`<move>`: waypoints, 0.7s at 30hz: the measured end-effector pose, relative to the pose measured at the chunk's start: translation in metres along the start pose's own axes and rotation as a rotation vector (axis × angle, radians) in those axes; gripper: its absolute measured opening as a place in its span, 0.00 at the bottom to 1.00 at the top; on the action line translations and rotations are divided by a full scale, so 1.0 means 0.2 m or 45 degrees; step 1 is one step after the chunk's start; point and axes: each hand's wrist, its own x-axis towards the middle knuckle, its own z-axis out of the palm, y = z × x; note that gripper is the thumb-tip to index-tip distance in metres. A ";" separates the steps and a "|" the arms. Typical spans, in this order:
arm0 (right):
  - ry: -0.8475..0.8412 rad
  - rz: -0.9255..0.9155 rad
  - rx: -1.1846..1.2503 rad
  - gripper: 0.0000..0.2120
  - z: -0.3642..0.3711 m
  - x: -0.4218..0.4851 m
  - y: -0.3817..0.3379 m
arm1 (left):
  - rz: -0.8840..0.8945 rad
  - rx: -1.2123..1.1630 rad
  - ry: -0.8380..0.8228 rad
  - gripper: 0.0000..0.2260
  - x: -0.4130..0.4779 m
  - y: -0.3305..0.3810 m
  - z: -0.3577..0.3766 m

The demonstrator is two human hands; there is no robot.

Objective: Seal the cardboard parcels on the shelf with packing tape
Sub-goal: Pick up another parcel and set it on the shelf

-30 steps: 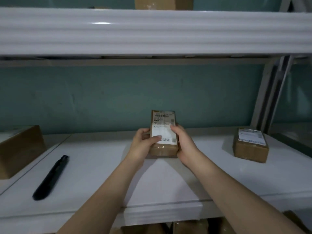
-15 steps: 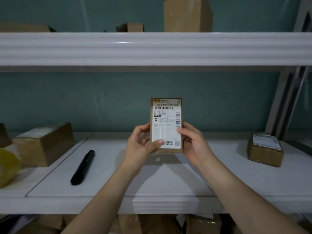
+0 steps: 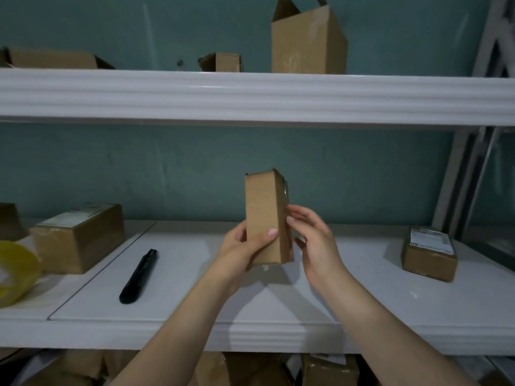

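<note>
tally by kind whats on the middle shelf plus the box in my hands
Boxes: 3 - held box, left box, right box
Tape roll: 1
Black cutter: 1
Total: 5, leaving out a brown shape cut off at the left edge.

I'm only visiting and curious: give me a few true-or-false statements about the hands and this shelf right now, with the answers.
1. The left hand grips a small parcel upright above the lower shelf. True.
2. The right hand holds the yellow tape roll. False: the roll lies at the shelf's far left, and the right hand's fingertips touch the parcel.
3. A black cutter lies on the shelf, left of both hands. True.
4. The held parcel shows its label to the camera. False: plain cardboard faces the camera.
5. The tall box on the upper shelf is closed. False: its top flaps stand open.
</note>
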 end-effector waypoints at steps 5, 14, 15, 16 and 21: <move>-0.101 0.144 0.056 0.27 0.03 0.04 0.04 | -0.047 -0.167 -0.252 0.41 0.02 0.04 -0.11; 0.141 0.047 0.100 0.20 0.10 0.03 0.12 | 0.021 0.120 -0.028 0.29 0.04 0.10 -0.23; 0.153 0.036 0.076 0.20 0.11 0.03 0.13 | 0.021 0.129 -0.023 0.26 0.04 0.10 -0.23; 0.157 0.023 0.064 0.20 0.11 0.03 0.13 | 0.033 0.127 -0.030 0.24 0.04 0.10 -0.23; 0.121 0.008 0.143 0.12 0.12 0.04 0.10 | 0.090 0.066 -0.009 0.20 0.08 0.11 -0.24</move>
